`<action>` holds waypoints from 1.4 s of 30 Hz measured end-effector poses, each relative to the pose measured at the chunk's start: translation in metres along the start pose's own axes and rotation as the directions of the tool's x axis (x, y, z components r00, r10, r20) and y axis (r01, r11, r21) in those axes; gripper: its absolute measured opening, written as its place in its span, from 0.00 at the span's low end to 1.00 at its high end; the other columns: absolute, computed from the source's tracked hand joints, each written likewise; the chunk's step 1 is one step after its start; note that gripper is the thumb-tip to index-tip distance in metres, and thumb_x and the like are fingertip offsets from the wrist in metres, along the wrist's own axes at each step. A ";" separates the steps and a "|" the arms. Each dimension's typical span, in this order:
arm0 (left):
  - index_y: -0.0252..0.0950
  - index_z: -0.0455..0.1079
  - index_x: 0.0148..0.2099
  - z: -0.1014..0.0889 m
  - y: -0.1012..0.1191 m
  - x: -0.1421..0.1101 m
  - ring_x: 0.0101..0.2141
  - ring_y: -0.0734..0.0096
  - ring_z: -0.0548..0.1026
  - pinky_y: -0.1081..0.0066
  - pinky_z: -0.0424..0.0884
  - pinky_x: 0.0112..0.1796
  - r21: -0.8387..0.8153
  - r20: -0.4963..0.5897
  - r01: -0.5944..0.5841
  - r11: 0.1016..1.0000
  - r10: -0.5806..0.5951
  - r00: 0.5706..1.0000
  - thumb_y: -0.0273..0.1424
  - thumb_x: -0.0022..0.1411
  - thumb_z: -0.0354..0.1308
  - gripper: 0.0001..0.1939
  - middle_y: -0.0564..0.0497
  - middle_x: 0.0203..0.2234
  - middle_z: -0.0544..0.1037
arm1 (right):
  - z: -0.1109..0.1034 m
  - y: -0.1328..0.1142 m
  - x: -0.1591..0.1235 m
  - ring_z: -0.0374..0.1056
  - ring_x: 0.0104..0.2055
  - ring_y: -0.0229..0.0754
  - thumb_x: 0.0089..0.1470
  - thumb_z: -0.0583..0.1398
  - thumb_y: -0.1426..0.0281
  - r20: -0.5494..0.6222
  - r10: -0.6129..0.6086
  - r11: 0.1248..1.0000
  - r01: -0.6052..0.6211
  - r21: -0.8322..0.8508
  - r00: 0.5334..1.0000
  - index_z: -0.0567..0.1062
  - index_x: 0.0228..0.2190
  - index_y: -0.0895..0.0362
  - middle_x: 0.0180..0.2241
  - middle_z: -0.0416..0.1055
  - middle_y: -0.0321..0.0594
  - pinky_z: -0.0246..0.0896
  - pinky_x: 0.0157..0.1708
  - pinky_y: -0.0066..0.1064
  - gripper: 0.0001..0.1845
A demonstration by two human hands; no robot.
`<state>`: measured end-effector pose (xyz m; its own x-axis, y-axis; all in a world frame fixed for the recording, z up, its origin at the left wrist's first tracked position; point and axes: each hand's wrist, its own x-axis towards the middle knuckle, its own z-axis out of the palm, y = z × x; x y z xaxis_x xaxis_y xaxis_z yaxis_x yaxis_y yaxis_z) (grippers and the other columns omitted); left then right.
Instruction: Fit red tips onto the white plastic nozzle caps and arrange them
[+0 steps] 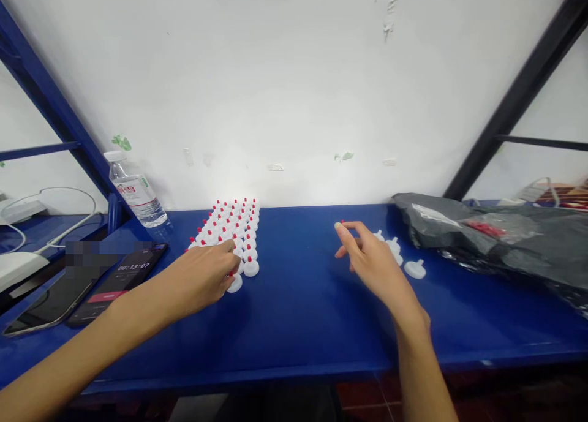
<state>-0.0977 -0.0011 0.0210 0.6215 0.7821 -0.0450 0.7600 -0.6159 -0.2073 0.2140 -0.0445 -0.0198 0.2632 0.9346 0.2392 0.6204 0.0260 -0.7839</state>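
Observation:
My left hand (214,269) is closed at the near end of a block of white round nozzle caps (251,267) with small red tips, standing upright in rows. Its fingertips grip the red tip of a white nozzle cap (234,284) at the front; the rest of the hand hides some of the rows. My right hand (370,259) is raised over the table, thumb and forefinger pinched on a small red tip (342,222), mostly hidden. Beyond its wrist lie several white nozzle caps without red tips (414,269), partly covered by the hand.
A dark plastic bag (519,238) lies at the right, with a clear bag of red pieces (487,228) on it. Two phones (114,287) and a water bottle (138,192) are at the left. A white wall (298,91) backs the blue table (294,312).

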 end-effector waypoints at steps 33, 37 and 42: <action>0.35 0.72 0.49 0.019 0.155 0.165 0.38 0.58 0.81 0.64 0.74 0.37 -0.282 -0.280 -0.174 0.943 0.093 0.956 0.28 0.74 0.44 0.14 0.42 0.44 0.78 | -0.090 0.067 -0.011 0.76 0.39 0.51 0.52 0.65 0.54 -0.234 0.128 0.988 -0.145 -0.056 0.964 0.80 0.30 0.53 0.34 0.81 0.42 0.63 0.43 0.39 0.15; 0.39 0.74 0.48 0.017 0.137 0.134 0.39 0.60 0.80 0.66 0.72 0.40 -0.416 -0.388 -0.244 0.876 0.072 0.919 0.30 0.73 0.50 0.11 0.47 0.38 0.81 | -0.075 0.035 -0.014 0.74 0.45 0.47 0.58 0.62 0.52 -0.058 -0.046 0.967 0.060 0.248 0.997 0.71 0.30 0.53 0.41 0.79 0.42 0.65 0.44 0.36 0.18; 0.40 0.78 0.46 0.031 0.106 0.091 0.30 0.70 0.77 0.71 0.71 0.36 -0.601 -0.545 -0.356 0.715 -0.041 0.837 0.31 0.70 0.57 0.08 0.51 0.37 0.82 | -0.040 0.001 -0.011 0.73 0.39 0.42 0.59 0.62 0.52 0.182 -0.070 0.930 -0.002 0.368 0.981 0.70 0.33 0.53 0.36 0.77 0.39 0.66 0.36 0.31 0.18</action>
<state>0.0331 0.0079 -0.0357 0.5925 0.6289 0.5035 0.4365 -0.7759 0.4554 0.2415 -0.0693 -0.0005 0.0798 0.9794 0.1854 0.3047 0.1531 -0.9401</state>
